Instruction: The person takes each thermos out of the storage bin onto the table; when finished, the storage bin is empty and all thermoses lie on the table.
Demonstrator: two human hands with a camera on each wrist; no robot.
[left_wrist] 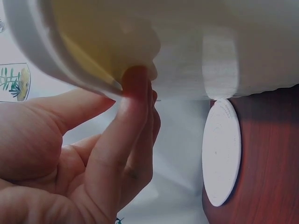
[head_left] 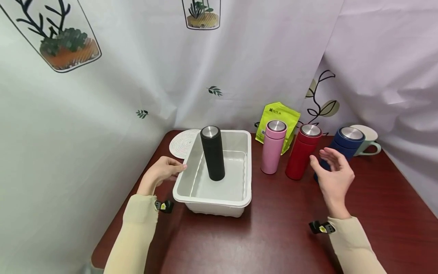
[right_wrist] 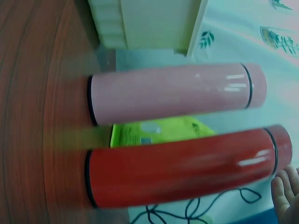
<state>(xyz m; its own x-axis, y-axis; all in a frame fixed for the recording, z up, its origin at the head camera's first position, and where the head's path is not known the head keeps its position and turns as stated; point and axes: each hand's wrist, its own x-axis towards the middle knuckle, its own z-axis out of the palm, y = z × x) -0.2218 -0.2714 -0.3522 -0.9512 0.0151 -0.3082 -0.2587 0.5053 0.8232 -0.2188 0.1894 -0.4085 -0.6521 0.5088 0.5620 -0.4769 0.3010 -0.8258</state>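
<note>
Dark red wooden table [head_left: 273, 243] — white leaf-printed curtains [head_left: 137, 76] behind.

The head view is evenly and brightly lit from above; soft shadows are cast on the table [head_left: 273, 236], and glare is seen on the metal caps. Straight lines are bowed at the edges. The left wrist view is blurred at close range. The right wrist view is smeared and tinted greenish.
</note>
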